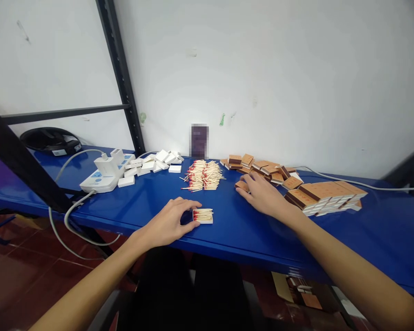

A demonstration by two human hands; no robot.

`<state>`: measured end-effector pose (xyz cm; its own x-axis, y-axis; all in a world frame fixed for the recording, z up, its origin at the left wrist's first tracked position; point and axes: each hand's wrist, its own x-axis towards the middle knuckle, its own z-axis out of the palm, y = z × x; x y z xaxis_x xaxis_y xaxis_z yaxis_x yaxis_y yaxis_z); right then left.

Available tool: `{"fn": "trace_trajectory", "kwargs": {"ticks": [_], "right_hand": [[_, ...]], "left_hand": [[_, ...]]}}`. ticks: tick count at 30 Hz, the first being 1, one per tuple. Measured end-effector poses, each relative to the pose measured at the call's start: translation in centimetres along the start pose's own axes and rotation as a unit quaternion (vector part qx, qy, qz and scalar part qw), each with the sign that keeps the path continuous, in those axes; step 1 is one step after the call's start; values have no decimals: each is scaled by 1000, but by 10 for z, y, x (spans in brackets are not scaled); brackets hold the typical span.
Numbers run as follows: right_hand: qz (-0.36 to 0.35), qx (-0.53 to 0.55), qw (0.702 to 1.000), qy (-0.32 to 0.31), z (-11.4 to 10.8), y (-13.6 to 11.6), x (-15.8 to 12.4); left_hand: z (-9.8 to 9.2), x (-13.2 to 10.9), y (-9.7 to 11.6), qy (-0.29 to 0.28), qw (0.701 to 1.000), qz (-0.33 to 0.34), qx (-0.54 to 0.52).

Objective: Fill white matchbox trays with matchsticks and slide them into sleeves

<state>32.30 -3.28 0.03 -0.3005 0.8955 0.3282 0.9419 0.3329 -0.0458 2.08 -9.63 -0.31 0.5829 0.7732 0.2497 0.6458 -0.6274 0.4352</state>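
Note:
My left hand (172, 219) rests on the blue table, thumb and fingers around the left end of a white tray (207, 222) filled with red-tipped matches (203, 214). My right hand (260, 192) has its thumb and fingers at a small brown matchbox sleeve (242, 185) in front of the sleeve pile. A heap of loose matches (204, 174) lies between and beyond my hands. Several brown sleeves (269, 169) are piled behind my right hand, and stacked matchboxes (327, 195) stand to its right. White trays (158, 162) lie in a heap at the back left.
A power strip (100, 180) with plugs and cables sits at the left, beside a black shelf post (119, 69). A blurred dark object (199, 141) leans on the wall. A black headset-like item (50, 140) lies far left. A white cable (348, 184) runs along the back right.

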Motion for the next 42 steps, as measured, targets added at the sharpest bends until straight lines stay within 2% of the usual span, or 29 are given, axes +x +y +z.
{"fn": "trace_trajectory", "kwargs": {"ticks": [3,8,10,16,23,29,37,42], "right_hand": [[-4,-1,999,-47,2,-1,-3],[-131,109,983,-66,-10,-36,-23],[-149,146,975,-77,-15,-49,-31],[-101,165,979,-72,-14,-61,-40],[-98,192,974,-75,-15,-67,-47],[-144,242,956,-86,-22,-70,-50],[-137,245,954,-104,-23,-70,-49],[-130,249,955,-97,-23,-71,-49]], "left_hand": [[-6,-1,4,-34,999,15,14],[-16,4,12,-90,992,49,70],[-18,7,13,-103,990,59,80],[-19,9,13,-99,990,63,84],[-23,10,15,-121,986,69,94],[-21,4,7,-75,994,58,50],[-8,-1,-7,-9,1000,8,-29],[-7,-2,-7,15,998,-13,-59]]}}
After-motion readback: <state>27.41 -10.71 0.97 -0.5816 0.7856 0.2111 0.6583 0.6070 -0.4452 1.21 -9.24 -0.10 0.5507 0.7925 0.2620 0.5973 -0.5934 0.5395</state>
